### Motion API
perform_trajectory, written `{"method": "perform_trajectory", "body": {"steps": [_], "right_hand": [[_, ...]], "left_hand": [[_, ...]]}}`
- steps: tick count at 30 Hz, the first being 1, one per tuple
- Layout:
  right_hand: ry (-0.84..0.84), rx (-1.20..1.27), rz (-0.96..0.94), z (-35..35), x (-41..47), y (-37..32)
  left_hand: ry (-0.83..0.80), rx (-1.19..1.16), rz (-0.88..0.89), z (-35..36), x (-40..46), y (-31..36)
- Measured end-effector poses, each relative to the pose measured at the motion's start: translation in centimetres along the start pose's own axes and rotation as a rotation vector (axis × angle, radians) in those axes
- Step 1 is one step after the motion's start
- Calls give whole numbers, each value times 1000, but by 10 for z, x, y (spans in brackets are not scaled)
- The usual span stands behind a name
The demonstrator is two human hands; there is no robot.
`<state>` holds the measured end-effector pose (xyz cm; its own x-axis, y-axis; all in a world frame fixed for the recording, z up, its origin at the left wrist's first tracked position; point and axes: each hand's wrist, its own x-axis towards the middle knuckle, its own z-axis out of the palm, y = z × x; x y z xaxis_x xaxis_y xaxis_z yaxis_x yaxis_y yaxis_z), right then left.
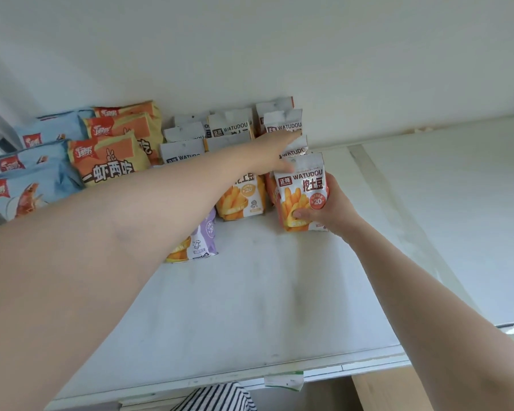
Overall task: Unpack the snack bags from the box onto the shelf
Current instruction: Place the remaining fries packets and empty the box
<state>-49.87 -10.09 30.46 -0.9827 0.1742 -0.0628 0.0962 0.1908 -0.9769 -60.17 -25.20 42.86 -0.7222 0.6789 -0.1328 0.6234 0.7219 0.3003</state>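
Observation:
On the white shelf (250, 307) stand rows of small white-and-orange WATUDOU fries bags. My right hand (328, 210) grips the frontmost bag (301, 191) of the right-hand row, thumb on its front, holding it upright on the shelf. My left hand (275, 152) reaches across with straight fingers and touches the tops of the bags behind it (282, 123). Another orange bag (241, 197) stands just left, and a purple one (202, 238) shows under my left forearm. The box is out of view.
Larger blue (27, 185) and orange (107, 161) shrimp-snack bags fill the shelf's left side. A white wall runs behind. The shelf's front edge (279, 372) carries a small label (284, 381); striped cloth (217, 397) shows below it.

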Motion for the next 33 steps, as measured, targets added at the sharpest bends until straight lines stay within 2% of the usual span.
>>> {"method": "perform_trajectory", "body": {"steps": [5, 11, 19, 26, 33], "right_hand": [[38, -12, -51, 8, 12, -1], [-63, -14, -116, 9, 29, 1], [128, -26, -148, 28, 17, 19], [104, -72, -220, 35, 22, 17], [70, -81, -239, 35, 14, 16]], "left_hand": [[-40, 54, 39, -5, 13, 0], [-94, 48, 7, -6, 29, -15], [-25, 231, 63, -5, 24, -22], [-116, 256, 77, -4, 25, -33], [-82, 394, 126, -1, 21, -32]]}}
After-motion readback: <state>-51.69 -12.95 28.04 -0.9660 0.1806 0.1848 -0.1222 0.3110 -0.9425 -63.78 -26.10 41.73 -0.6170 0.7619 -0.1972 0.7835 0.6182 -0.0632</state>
